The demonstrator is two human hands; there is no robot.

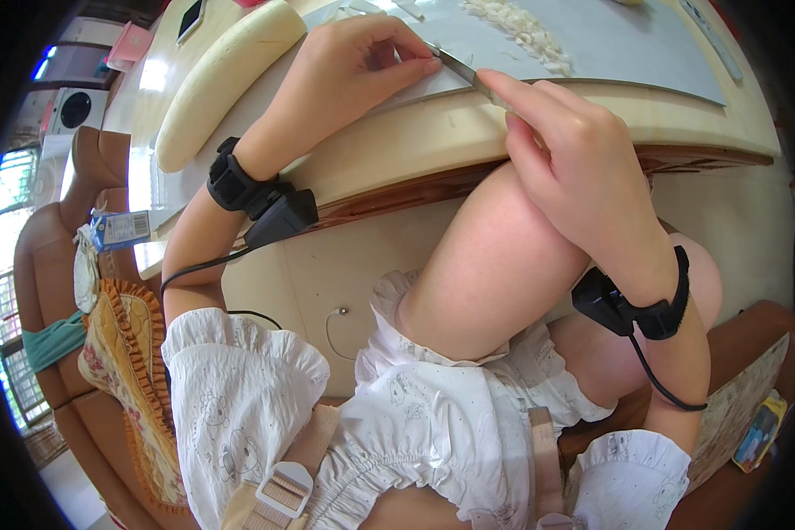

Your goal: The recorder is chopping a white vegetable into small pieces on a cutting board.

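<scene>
A small knife (pixel 461 69) is in my right hand (pixel 583 146), its blade pointing left and the index finger stretched along it. At the blade's tip, my left hand (pixel 349 71) pinches with thumb and fingertips; whatever is between them is too small to make out. Both hands are over the near edge of a grey board (pixel 658 71). Small white chopped pieces (pixel 530 40) lie in a long heap on it, beyond the knife. More pale slivers (pixel 353 9) rest past my left hand. Left of that hand lies a long, pale, peeled-looking vegetable (pixel 225 88).
A phone (pixel 191 21) lies at the table's far left, and a grey strip like a ruler (pixel 712 40) at the far right. A blue and white packet (pixel 122 230) is by the left table edge. My raised knee (pixel 495 265) is close under the table's wooden edge (pixel 397 190).
</scene>
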